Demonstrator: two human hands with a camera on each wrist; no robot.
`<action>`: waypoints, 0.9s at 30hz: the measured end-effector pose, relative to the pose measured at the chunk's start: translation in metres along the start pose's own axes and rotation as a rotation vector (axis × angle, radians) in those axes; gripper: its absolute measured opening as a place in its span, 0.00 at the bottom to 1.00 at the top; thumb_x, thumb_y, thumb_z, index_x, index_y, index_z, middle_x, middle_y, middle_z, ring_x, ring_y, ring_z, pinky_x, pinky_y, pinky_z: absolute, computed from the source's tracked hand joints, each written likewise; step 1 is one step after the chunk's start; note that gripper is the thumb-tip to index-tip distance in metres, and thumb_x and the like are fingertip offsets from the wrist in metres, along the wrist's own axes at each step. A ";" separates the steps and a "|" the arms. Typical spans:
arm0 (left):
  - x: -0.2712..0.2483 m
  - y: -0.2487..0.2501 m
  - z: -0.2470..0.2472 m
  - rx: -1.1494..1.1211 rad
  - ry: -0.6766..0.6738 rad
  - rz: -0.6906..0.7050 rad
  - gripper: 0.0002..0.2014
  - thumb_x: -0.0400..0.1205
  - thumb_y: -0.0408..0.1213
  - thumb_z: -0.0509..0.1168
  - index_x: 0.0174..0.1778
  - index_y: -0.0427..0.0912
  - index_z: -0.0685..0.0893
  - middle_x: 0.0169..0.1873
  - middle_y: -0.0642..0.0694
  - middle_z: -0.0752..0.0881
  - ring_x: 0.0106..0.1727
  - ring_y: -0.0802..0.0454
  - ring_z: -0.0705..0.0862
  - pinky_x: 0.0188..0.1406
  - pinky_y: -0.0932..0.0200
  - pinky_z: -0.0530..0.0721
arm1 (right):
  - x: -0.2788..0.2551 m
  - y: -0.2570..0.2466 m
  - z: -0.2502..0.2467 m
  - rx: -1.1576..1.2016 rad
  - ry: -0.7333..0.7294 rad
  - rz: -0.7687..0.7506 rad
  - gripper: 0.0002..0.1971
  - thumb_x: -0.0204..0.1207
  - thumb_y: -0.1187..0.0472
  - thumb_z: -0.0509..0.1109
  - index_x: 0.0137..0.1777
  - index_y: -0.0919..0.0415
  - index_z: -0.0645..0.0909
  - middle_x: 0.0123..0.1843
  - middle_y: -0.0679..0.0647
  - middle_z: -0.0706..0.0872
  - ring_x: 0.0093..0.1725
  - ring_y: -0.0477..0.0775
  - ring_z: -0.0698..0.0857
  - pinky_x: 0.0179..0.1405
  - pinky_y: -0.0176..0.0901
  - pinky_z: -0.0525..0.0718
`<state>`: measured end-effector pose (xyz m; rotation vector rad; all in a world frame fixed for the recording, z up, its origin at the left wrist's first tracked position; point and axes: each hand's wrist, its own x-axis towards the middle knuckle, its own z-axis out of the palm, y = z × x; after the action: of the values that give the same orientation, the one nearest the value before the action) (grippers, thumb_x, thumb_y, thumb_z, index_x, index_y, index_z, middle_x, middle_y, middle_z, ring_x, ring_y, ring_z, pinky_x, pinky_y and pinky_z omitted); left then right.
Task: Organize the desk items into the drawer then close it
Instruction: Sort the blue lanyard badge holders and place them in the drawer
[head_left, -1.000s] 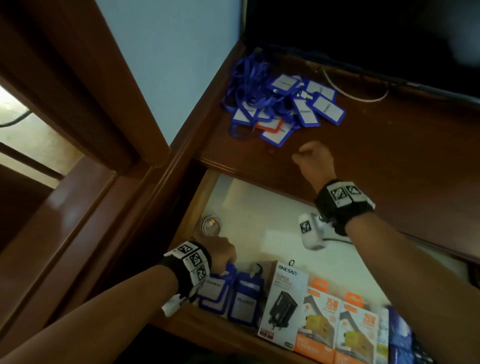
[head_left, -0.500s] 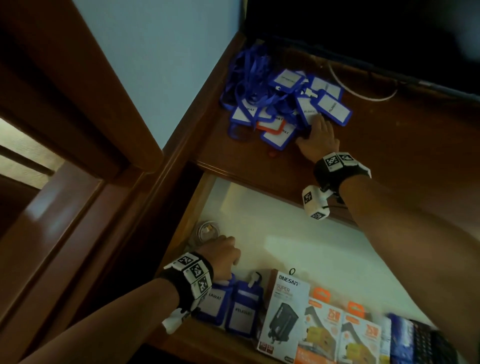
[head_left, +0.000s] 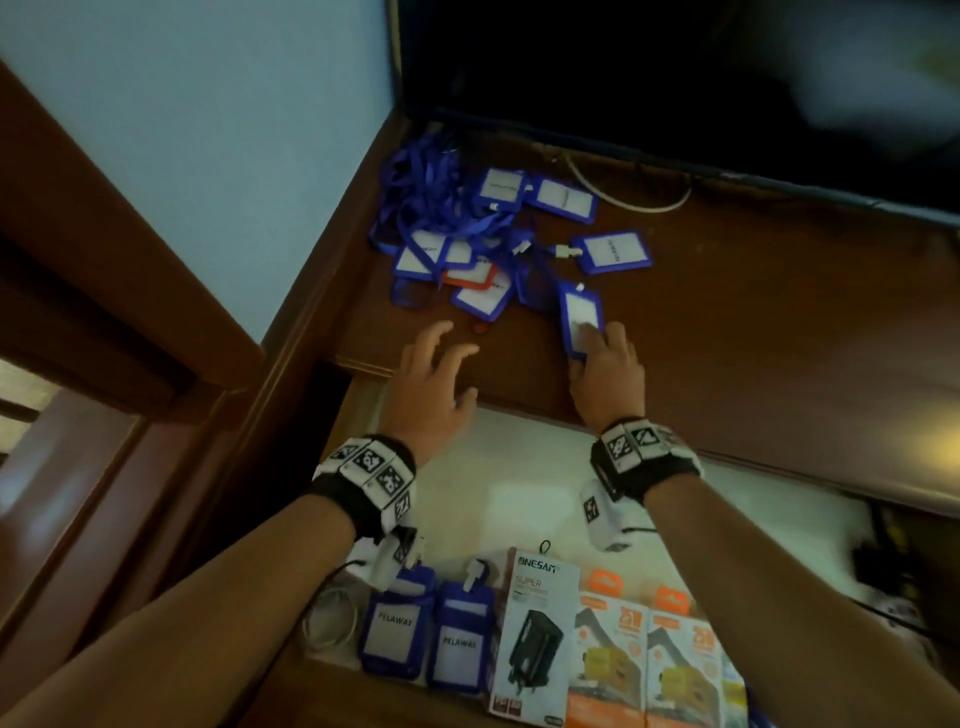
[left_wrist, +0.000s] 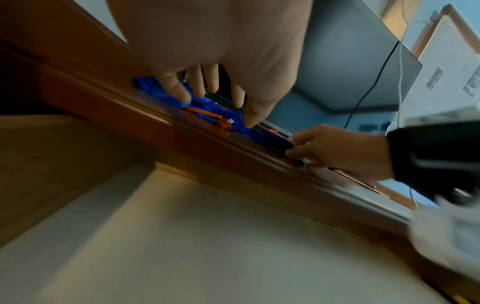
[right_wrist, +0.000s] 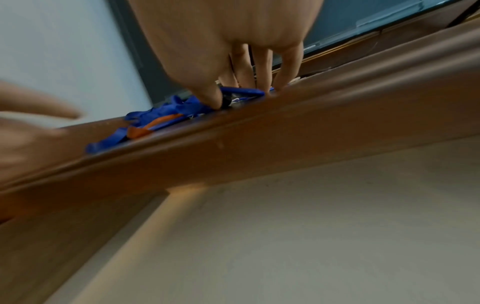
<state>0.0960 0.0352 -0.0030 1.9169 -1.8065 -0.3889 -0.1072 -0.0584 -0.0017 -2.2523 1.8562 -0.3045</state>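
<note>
Several blue badge holders (head_left: 483, 244) with tangled lanyards lie in a heap at the back left of the wooden desk top (head_left: 753, 332). My right hand (head_left: 597, 343) pinches one blue badge holder (head_left: 577, 312) near the desk's front edge. In the right wrist view its thumb and fingers (right_wrist: 259, 82) close on this holder (right_wrist: 241, 91). My left hand (head_left: 447, 353) hovers open with spread fingers just short of the heap. Below both hands the drawer (head_left: 519, 467) stands open, its pale bottom bare at the back.
At the drawer's front lie two blue "PELAWAT" badge holders (head_left: 395, 629), a white charger box (head_left: 540, 634), orange boxes (head_left: 649, 665) and a coiled white cable (head_left: 332, 618). A dark monitor (head_left: 675, 78) and a white cable (head_left: 623, 200) stand behind the heap. A wall bounds the left.
My left hand has risen out of the drawer to the desk edge and opened. My right hand has drawn one badge holder out of the heap towards the front edge.
</note>
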 end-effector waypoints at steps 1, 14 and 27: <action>0.012 0.005 0.002 0.023 -0.035 -0.018 0.27 0.78 0.42 0.69 0.74 0.48 0.73 0.81 0.42 0.58 0.78 0.40 0.62 0.70 0.42 0.73 | -0.007 0.002 -0.001 0.011 0.002 -0.003 0.20 0.76 0.63 0.67 0.68 0.64 0.74 0.64 0.66 0.73 0.60 0.71 0.77 0.50 0.60 0.79; 0.045 0.014 0.029 0.345 -0.488 -0.095 0.34 0.84 0.63 0.44 0.84 0.59 0.41 0.82 0.53 0.30 0.84 0.48 0.34 0.79 0.40 0.47 | -0.119 0.051 -0.042 0.421 -0.075 0.238 0.08 0.79 0.70 0.64 0.54 0.66 0.84 0.52 0.62 0.85 0.46 0.62 0.82 0.39 0.41 0.70; 0.035 0.086 0.010 0.016 -0.384 -0.250 0.31 0.79 0.52 0.67 0.77 0.47 0.68 0.79 0.41 0.66 0.76 0.39 0.69 0.73 0.41 0.69 | -0.197 0.137 -0.139 1.051 0.250 0.429 0.08 0.77 0.76 0.66 0.46 0.68 0.86 0.28 0.64 0.85 0.25 0.57 0.82 0.23 0.37 0.78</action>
<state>0.0206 -0.0025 0.0374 2.2029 -1.7970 -0.8814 -0.3126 0.1054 0.0870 -1.1249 1.6139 -1.1771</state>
